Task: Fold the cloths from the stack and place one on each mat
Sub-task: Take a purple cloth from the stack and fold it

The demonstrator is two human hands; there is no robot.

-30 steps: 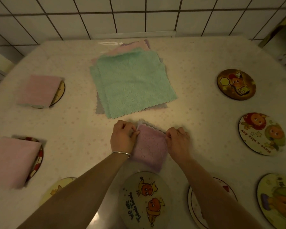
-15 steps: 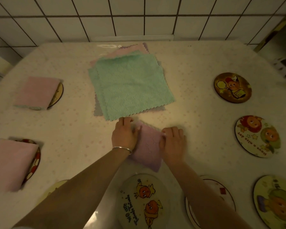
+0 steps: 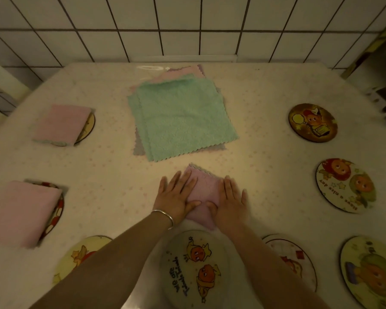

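Note:
A small folded lilac cloth (image 3: pixel 205 188) lies on the table just in front of the cloth stack (image 3: pixel 183 117), whose top cloth is green. My left hand (image 3: pixel 177 197) lies flat on the lilac cloth's left side, fingers straight. My right hand (image 3: pixel 230 199) presses flat on its right side. Two folded pink cloths rest on mats at the left: one far left (image 3: pixel 61 124) and one nearer (image 3: pixel 20 210). A bare round mat (image 3: pixel 193 269) with cartoon figures sits right below the hands.
More bare round mats lie around: front left (image 3: pixel 80 257), front right (image 3: pixel 292 257), far front right (image 3: pixel 370 273), right (image 3: pixel 345 185) and back right (image 3: pixel 312 122). A white tiled wall (image 3: pixel 187 27) stands behind the table. Dark objects sit past the table's right edge.
Both hands have gone from pinching the lilac cloth's far corners with curled fingers to lying flat on it with fingers spread. The view has tilted slightly down.

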